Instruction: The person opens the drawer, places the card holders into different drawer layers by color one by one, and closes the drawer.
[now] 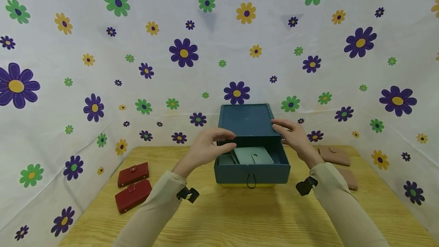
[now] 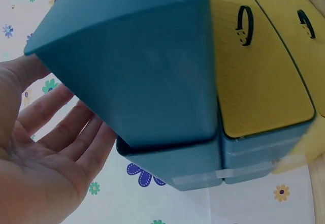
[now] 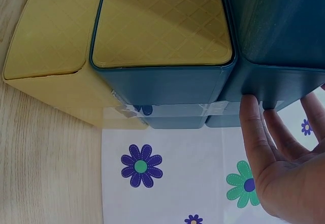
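A blue drawer [image 1: 252, 174] with a black loop pull stands slid out of the top of a small cabinet [image 1: 246, 119]. Inside it lies a mint-green wallet [image 1: 252, 155] with a snap flap, beside another pale green piece at the left. My left hand [image 1: 202, 148] is at the drawer's left side, fingers extended and thumb apart; in the left wrist view its fingers lie partly behind the blue drawer wall [image 2: 137, 82]. At the cabinet's right side is my right hand [image 1: 296, 140]. Its straight fingertips touch the blue casing [image 3: 274, 79] in the right wrist view.
Two red wallets [image 1: 133, 174] lie on the wooden table [image 1: 219, 224] at the left. Two tan wallets [image 1: 334, 156] lie at the right, one partly behind my sleeve. Under the open drawer are yellow drawer fronts [image 2: 264, 66] with black loops. A flowered cloth [image 1: 219, 33] surrounds the table.
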Tool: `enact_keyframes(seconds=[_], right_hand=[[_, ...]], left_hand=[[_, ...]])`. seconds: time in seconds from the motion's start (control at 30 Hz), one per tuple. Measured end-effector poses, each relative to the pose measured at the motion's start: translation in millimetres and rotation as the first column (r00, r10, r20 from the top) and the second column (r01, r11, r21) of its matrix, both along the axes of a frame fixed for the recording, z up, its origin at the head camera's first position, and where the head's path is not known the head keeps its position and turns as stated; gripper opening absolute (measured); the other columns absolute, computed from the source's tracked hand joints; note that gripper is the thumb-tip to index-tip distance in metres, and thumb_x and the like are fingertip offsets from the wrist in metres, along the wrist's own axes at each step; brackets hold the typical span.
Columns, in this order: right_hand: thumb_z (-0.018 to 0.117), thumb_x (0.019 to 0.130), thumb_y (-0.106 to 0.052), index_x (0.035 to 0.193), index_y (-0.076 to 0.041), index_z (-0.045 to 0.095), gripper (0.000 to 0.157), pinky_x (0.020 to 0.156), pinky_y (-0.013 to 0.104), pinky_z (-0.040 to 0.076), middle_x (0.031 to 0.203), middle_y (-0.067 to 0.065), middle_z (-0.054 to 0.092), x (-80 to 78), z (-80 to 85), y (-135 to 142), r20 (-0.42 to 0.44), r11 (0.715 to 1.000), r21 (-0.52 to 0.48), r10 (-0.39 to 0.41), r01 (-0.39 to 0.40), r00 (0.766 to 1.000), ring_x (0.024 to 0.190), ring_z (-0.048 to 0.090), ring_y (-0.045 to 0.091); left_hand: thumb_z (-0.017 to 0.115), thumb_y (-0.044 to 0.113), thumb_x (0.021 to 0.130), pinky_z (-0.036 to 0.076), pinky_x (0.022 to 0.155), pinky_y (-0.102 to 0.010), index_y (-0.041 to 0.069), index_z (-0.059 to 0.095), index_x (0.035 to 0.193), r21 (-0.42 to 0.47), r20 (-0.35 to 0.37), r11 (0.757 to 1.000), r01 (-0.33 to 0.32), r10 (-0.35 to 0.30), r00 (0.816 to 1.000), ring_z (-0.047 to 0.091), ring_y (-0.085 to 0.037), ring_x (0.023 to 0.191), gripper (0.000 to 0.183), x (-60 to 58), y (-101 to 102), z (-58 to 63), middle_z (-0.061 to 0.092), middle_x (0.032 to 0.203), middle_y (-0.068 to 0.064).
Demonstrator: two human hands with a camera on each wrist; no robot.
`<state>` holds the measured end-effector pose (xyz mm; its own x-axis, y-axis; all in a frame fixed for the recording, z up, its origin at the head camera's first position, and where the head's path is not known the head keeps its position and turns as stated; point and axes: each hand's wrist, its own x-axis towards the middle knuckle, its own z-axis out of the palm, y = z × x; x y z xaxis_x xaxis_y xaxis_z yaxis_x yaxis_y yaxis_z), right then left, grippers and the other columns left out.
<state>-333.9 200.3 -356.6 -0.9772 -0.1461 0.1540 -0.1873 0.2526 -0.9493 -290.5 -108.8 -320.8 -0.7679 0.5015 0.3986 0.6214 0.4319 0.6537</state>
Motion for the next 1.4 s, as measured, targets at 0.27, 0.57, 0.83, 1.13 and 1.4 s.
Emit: enact_keyframes(seconds=[0.27, 0.57, 0.83, 1.13, 1.4], right_hand=[[0.055, 0.099, -0.044, 0.146, -0.014, 0.048, 0.057, 0.109, 0.061, 0.034, 0.155, 0.013, 0.037, 1.2, 1.5, 1, 0.006, 1.000, -0.003, 0.002, -0.002, 1.000, 0.139, 0.040, 0.040], [0.055, 0.099, -0.043, 0.146, -0.013, 0.048, 0.056, 0.109, 0.060, 0.036, 0.156, 0.013, 0.037, 1.9, 1.7, 0, 0.001, 1.000, 0.000, 0.001, -0.001, 1.000, 0.138, 0.041, 0.040], [0.055, 0.099, -0.044, 0.146, -0.013, 0.048, 0.056, 0.108, 0.060, 0.036, 0.155, 0.014, 0.037, 1.8, 1.4, -1, -0.005, 1.000, 0.005, -0.003, 0.003, 1.000, 0.138, 0.041, 0.040], [0.055, 0.099, -0.044, 0.146, -0.012, 0.048, 0.056, 0.108, 0.061, 0.035, 0.155, 0.014, 0.037, 1.1, -1.4, 0, -0.008, 1.000, 0.005, 0.009, -0.009, 1.000, 0.138, 0.041, 0.040], [0.055, 0.099, -0.043, 0.146, -0.012, 0.048, 0.056, 0.107, 0.061, 0.037, 0.155, 0.015, 0.037, 0.5, 0.0, -1, -0.014, 1.000, 0.006, 0.006, -0.006, 1.000, 0.136, 0.043, 0.042]], left_hand=[[0.071, 0.028, 0.091, 0.052, 0.091, -0.050, 0.011, 0.073, 0.112, 0.086, -0.019, 0.986, -0.145, 0.147, 0.989, 0.062, -0.025, 0.109, 0.027, 2.7, -9, -6.6, 0.069, 0.117, -0.003], [0.075, 0.032, 0.087, 0.048, 0.100, -0.047, 0.014, 0.070, 0.118, 0.044, -0.079, 0.994, -0.104, 0.107, 0.991, 0.056, -0.023, 0.121, 0.036, 2.5, -17, -13.2, 0.064, 0.127, -0.002], [0.074, 0.048, 0.083, 0.031, 0.111, -0.062, 0.026, 0.051, 0.143, -0.123, 0.005, 0.990, -0.061, 0.063, 0.998, 0.034, -0.027, 0.143, 0.068, 5.4, -26, -18.3, 0.039, 0.154, 0.003], [0.076, 0.058, 0.076, 0.022, 0.113, -0.067, 0.027, 0.029, 0.155, -0.192, 0.074, 0.981, 0.027, -0.013, 0.997, 0.016, -0.029, 0.151, 0.096, 6.2, -29, -23.9, 0.016, 0.165, 0.001], [0.079, 0.053, 0.076, 0.020, 0.115, -0.064, 0.027, 0.021, 0.157, -0.174, 0.085, 0.985, 0.020, -0.005, 0.996, 0.010, -0.025, 0.153, 0.103, 7.5, -27, -27.3, 0.012, 0.165, 0.001]])
